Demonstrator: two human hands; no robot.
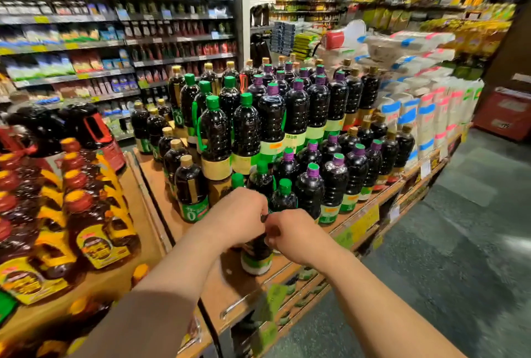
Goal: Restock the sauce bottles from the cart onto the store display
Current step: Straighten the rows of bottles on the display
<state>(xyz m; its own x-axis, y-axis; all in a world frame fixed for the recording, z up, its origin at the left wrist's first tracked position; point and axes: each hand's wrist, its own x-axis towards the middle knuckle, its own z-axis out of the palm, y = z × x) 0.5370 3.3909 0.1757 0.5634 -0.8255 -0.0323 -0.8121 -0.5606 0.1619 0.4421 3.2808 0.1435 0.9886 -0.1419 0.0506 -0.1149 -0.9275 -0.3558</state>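
Supermarket aisle: stocked shelving (115,41) behind at left, stacked white bagged goods (425,104) at right, grey floor (459,242) alongside. Item: low wooden display platform (161,214), carrying dark sauce bottles in tiers, tall green-capped ones (214,139) at centre, purple-capped ones (296,110) to their right, gold-capped ones (188,185) at the near left. Adjoining platform at left holds yellow-handled jugs (94,231) of brown sauce. Item in hand: one dark sauce bottle (256,254) with a green-and-white label, base resting on or just above the platform's front edge, just in front of the green-capped row (284,193). Left hand (238,216) curled over its upper part; right hand (290,235) closed beside it, fingers bent at the bottle's shoulder; both appear to grip it, though its cap and neck are hidden, so the exact hold cannot be told. No cart is visible. Status, judged: bottle being set down, not yet released. Hazards, judged: the bottle stands near the lip of the platform, so letting go before the base is flat could tip it to the floor; pushing it back to close the gap could knock the small green-capped bottles behind, and the tall tiers above look liable to topple in a chain; forearms crossing low over the front edge could catch the hanging green price tag (270,308) or the gold-capped bottle at left.
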